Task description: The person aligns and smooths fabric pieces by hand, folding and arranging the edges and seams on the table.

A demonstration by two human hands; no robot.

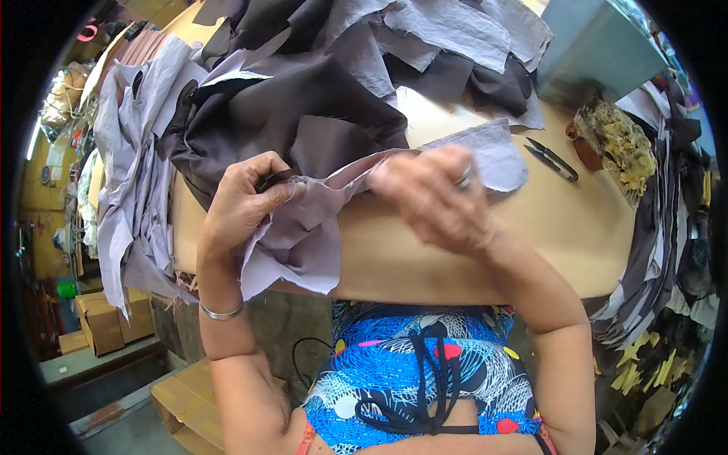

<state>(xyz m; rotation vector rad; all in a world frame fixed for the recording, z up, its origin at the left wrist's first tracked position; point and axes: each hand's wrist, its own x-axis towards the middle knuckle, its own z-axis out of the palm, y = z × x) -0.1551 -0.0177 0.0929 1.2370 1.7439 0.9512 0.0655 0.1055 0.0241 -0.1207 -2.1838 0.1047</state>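
My left hand (250,196) is closed, with thumb and forefinger pinching the edge of a lilac fabric piece (299,254). Part of that piece hangs below the hand over the table's near edge. From the pinch, a narrow strip of the cloth stretches right to my right hand (440,199), which is motion-blurred, its fingers curled at the strip. Something shiny shows at those fingers, too smeared to name. Beyond the right hand lies a flat lilac end (493,155). Dark brown fabric (303,114) is bunched just behind my left hand.
Black thread snips (551,159) rest on the tan table (455,265), near a rough yellowish lump (614,148) and a grey metal box (595,53). Lilac cloth (136,174) drapes over the left side. More cut pieces (447,38) are heaped at the back.
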